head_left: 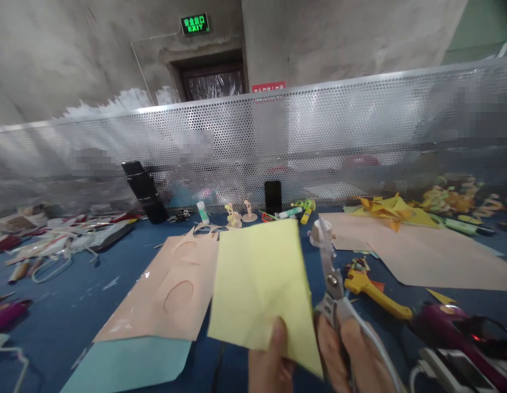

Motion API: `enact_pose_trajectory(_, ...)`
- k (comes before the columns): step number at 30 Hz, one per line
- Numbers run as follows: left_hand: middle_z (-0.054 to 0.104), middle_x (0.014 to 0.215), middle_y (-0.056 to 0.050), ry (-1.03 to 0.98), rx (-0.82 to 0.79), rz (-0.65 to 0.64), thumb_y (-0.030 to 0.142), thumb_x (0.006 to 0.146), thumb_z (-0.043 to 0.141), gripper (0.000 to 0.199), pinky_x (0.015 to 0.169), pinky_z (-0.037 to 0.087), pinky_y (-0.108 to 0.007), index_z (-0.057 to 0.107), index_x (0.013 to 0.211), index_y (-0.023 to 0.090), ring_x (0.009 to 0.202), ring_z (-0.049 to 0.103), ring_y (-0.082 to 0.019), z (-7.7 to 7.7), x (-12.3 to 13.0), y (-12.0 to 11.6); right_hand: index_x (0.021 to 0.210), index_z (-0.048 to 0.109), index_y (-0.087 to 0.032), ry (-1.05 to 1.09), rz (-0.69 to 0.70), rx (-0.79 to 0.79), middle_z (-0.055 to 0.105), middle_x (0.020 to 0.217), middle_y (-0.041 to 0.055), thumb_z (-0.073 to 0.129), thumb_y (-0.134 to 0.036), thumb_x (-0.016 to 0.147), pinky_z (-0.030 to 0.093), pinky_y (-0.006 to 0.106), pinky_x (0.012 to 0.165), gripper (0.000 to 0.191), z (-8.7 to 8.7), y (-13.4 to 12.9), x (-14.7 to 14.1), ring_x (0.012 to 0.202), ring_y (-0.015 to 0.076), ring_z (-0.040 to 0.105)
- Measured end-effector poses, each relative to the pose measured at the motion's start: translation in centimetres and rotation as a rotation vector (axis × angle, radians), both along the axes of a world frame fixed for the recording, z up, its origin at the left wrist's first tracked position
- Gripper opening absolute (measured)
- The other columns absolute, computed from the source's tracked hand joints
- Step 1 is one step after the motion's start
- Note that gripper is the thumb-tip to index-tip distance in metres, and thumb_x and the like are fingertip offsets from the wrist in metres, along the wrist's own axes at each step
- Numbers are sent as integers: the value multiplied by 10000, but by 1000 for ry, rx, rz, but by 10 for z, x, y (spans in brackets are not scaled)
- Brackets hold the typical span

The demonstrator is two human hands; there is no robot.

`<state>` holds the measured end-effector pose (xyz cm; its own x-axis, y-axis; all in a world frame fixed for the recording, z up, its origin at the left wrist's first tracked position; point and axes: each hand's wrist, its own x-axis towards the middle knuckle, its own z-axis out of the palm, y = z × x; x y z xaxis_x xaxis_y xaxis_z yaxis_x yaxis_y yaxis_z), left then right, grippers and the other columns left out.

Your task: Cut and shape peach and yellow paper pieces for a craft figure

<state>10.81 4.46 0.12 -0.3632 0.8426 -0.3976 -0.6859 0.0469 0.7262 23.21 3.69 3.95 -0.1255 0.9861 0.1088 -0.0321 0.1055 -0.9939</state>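
Left hand (272, 363) has the pale yellow paper (257, 273) pinched near its bottom edge, thumb on top, so the sheet sits just above that hand, lower middle of the frame. Long side runs roughly up the picture with a bit of a lean. Right hand (347, 346) is wrapped round the handles of the scissors (332, 281), just right of the paper. Blades point up the frame, more or less alongside the sheet's right edge, looks like a gap between them. Too blurry to tell if they're apart tbh. Paper's off to the left of the right hand, left one's obviously nearer.

Further out on the blue counter (134, 256): peach sheet (150, 284) left of the paper, yellow tool (376, 295) to the right.

Readable stuff: green sign (195, 24) up top says "安全出口 EXIT". Red sign (268, 87) upper middle is partly cut off, can't read it. No brands I can make out.
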Motion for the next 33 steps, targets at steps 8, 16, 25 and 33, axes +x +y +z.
enact_pose_trajectory(8, 766, 934, 34, 178, 256, 412, 119, 886, 598, 178, 759, 561, -132, 691, 970, 246, 965, 691, -103, 61, -148, 27, 767, 594, -217, -1196, -147, 186, 679, 677, 56, 526, -442, 861, 380, 293, 511, 254, 24, 53, 43, 593, 232, 625)
enact_pose_trajectory(16, 600, 1331, 103, 293, 491, 406, 190, 937, 559, 232, 930, 490, -114, 630, 1131, 294, 1319, 437, -84, 136, -181, 58, 942, 649, -152, -1194, 197, 419, 682, 956, 58, 612, -334, 884, 523, 360, 745, 195, -3, 119, -52, 818, 179, 649)
enact_pose_trajectory(25, 718, 1112, -67, 485, 467, -381, 263, 866, 610, 261, 820, 583, -295, 654, 1108, 176, 1101, 639, -248, 132, -136, 104, 1021, 638, -162, -928, 89, 480, 666, 1032, 55, 593, -298, 912, 543, 371, 780, 181, 5, 153, -43, 883, 175, 645)
enact_pose_trajectory(33, 747, 1001, -156, 752, -55, -871, 304, 563, 859, 490, 622, 594, -350, 693, 990, 128, 891, 703, -319, 47, -148, 110, 968, 643, -180, -796, -223, 382, 712, 890, 66, 542, -244, 888, 536, 340, 723, 145, 8, 108, 54, 777, 196, 669)
